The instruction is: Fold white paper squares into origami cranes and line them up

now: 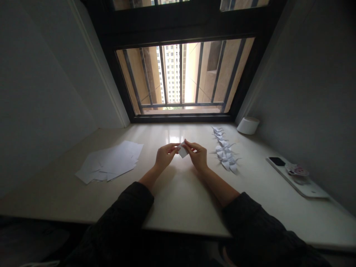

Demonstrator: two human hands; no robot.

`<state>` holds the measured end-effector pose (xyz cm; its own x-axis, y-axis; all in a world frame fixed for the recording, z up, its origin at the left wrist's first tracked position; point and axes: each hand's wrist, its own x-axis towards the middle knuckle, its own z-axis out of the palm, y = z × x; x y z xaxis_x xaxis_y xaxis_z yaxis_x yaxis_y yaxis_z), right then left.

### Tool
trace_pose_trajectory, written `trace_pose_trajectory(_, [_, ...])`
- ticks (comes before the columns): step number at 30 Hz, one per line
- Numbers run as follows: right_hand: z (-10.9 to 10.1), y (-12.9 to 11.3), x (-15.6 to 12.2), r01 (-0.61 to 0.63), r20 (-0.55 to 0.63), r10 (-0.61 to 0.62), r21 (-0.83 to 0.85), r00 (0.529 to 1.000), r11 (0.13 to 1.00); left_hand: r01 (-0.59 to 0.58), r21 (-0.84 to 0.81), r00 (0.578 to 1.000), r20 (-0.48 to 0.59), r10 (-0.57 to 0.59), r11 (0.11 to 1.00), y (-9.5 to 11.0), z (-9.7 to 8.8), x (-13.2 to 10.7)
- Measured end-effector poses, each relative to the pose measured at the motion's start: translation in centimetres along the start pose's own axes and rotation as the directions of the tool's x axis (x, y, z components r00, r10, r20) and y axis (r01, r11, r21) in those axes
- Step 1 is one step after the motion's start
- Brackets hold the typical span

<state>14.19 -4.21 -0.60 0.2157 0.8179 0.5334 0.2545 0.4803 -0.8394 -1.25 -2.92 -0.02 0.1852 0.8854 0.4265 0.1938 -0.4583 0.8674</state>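
Because the small folded paper (183, 151) is pinched between the fingers of both the left hand (166, 154) and the right hand (198, 155), over the middle of the table (180, 207), an uneven pull from either side could tear it or skew a crease — so little of it is free to grip. If the fingertips slackened, it could spring partly open. A careless sweep of the right hand might knock the row of folded paper birds (224, 152) near it, crushing wings or bending thin points; on the other side, the unsquared pile of sheets (118, 161) could slide. No brand, label or lettering can be read — the phone (290, 178) carries a pinkish ornament (298, 170) too blurred to make out.
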Motion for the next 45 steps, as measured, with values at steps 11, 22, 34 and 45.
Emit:
trace_pose_trajectory(11, [-0.3,0.3,0.2,0.045,0.051,-0.043,-0.048,0.998,0.998,0.037,0.012,0.999,-0.031,-0.036,0.999,-0.5,0.0,-0.1])
trace_pose_trajectory(22, [0.4,1.0,0.4,-0.091,0.136,0.084,0.044,0.987,0.995,0.157,-0.256,0.974,-0.121,-0.193,0.954,-1.0,0.3,0.2])
trace_pose_trajectory(34, [0.7,1.1,0.5,-0.405,0.273,0.326,0.320,0.905,0.856,0.146,-0.238,0.972,-0.145,-0.183,0.960,-0.8,0.5,0.0])
trace_pose_trajectory(45, [0.4,0.7,0.5,-0.326,0.227,0.274,0.244,0.935,0.913,0.103,-0.016,0.975,-0.194,-0.104,0.995,-1.0,0.4,-0.3])
